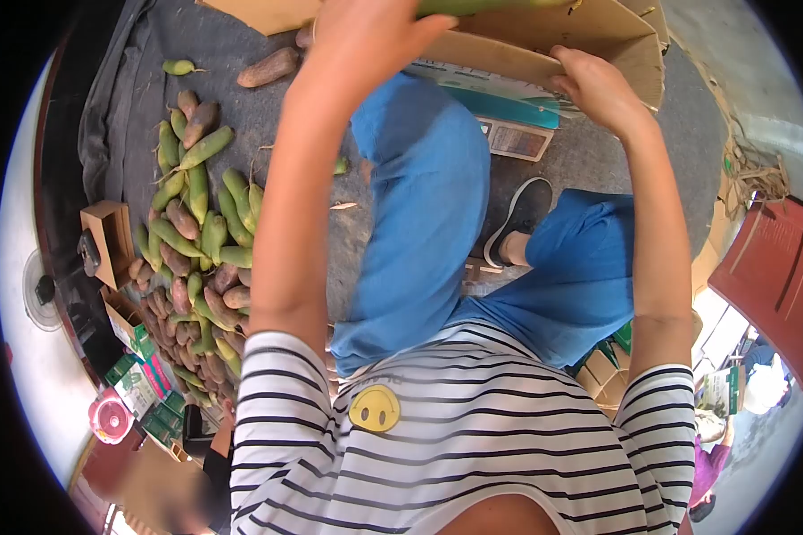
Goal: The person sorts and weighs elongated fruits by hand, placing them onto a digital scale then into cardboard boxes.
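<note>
My left hand [366, 40] is at the top edge, slightly blurred. A long green radish [500, 5] comes out between its thumb and forefinger, above the opening of a cardboard box [509, 55]. The other fingers are cut off by the frame. My right hand [602, 85] grips the near wall of that box, thumb outside and fingers over the rim. Beside my left forearm lies a brownish-purple root [269, 68]. A big pile of green radishes [198, 192] and brownish-purple roots [177, 259] spreads over the dark ground cloth to the left.
Under the box is a teal carton [517, 105], with a printed box [515, 140] close to my shoe [528, 209]. Open cartons [109, 241] and a pink fan [110, 416] stand at left. One person [210, 481] is at lower left, another [709, 464] at lower right.
</note>
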### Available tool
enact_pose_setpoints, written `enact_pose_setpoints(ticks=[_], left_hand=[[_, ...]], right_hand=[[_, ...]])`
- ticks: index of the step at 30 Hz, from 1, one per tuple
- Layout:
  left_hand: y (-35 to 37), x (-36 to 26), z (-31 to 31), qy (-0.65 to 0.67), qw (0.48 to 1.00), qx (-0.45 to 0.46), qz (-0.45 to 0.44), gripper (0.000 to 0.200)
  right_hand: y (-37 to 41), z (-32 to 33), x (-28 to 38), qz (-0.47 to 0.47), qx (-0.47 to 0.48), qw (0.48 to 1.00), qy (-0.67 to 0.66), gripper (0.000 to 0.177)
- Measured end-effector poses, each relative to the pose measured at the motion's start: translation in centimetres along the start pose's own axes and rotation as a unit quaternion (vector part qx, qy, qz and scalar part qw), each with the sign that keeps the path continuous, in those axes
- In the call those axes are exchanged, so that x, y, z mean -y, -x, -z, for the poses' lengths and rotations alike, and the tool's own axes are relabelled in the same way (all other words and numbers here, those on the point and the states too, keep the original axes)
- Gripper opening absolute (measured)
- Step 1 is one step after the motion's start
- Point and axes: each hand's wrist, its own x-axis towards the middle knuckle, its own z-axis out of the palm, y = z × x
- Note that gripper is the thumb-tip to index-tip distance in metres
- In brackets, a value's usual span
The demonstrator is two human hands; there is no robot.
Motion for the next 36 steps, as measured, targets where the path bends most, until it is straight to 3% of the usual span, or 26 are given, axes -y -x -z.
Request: enact_pose_setpoints(ticks=[3, 6, 9, 12, 14, 16, 18, 20, 22, 23, 24, 27, 30, 33, 36], left_hand=[[-2.0, 1.4, -3.4, 0.017, 0.992, 0.111, -0.052, 0.044], [0.5, 3.1, -4.2, 0.065, 0.989, -0.106, -0.079, 0.050], [8.4, 5.1, -4.9, 0.102, 0.981, -0.137, 0.094, 0.036], [22.4, 7.2, -8.8, 0.191, 0.927, -0.038, 0.322, 0.028], [31.5, 7.6, -9.2, 0.142, 0.855, 0.156, 0.473, 0.038], [40.9, 8.4, -10.0, 0.142, 0.829, 0.126, 0.526, 0.043], [49.1, 10.2, -10.2, 0.036, 0.836, 0.090, 0.540, 0.044], [52.3, 11.4, -8.2, -0.052, 0.777, 0.079, 0.622, 0.044], [55.5, 14.1, -6.7, -0.002, 0.727, -0.005, 0.686, 0.047], [60.5, 17.2, -7.6, 0.025, 0.666, -0.081, 0.741, 0.050], [59.1, 16.7, -7.2, -0.127, 0.650, -0.135, 0.737, 0.052], [55.8, 17.9, -5.0, 0.116, 0.450, -0.116, 0.878, 0.053], [55.2, 19.4, -6.6, 0.176, 0.392, -0.217, 0.876, 0.055], [56.8, 20.9, -9.0, 0.256, 0.384, -0.375, 0.804, 0.065], [57.2, 21.7, -8.5, 0.227, 0.400, -0.301, 0.836, 0.070]], right_hand=[[0.2, 0.0, 0.1, 0.012, -0.013, 1.000, -0.006, 0.028], [0.2, -0.6, -0.3, 0.033, -0.050, 0.998, -0.017, 0.020], [0.2, -0.3, -0.3, 0.033, -0.028, 0.999, -0.013, 0.020], [0.1, -0.5, -0.1, 0.043, -0.022, 0.998, -0.036, 0.023], [-0.1, -0.3, -0.2, 0.044, -0.002, 0.998, -0.053, 0.023], [-0.3, 0.0, -0.2, 0.030, 0.028, 0.997, -0.067, 0.024], [-0.5, 0.2, -0.1, 0.025, 0.032, 0.996, -0.076, 0.023], [-0.4, 0.3, 0.3, 0.023, 0.021, 0.996, -0.079, 0.021], [-0.3, 0.3, 0.5, 0.026, 0.011, 0.996, -0.079, 0.021], [-0.3, 0.3, 0.5, 0.027, 0.007, 0.997, -0.078, 0.021], [-0.3, 0.3, 0.5, 0.018, 0.009, 0.997, -0.080, 0.022], [-0.5, 0.2, 0.6, -0.006, 0.018, 0.996, -0.084, 0.024], [-0.6, 0.4, 0.7, -0.025, 0.036, 0.995, -0.085, 0.025], [-0.7, 0.5, 0.8, -0.033, 0.047, 0.994, -0.089, 0.024], [-0.7, 0.5, 1.1, -0.039, 0.036, 0.995, -0.089, 0.023]])
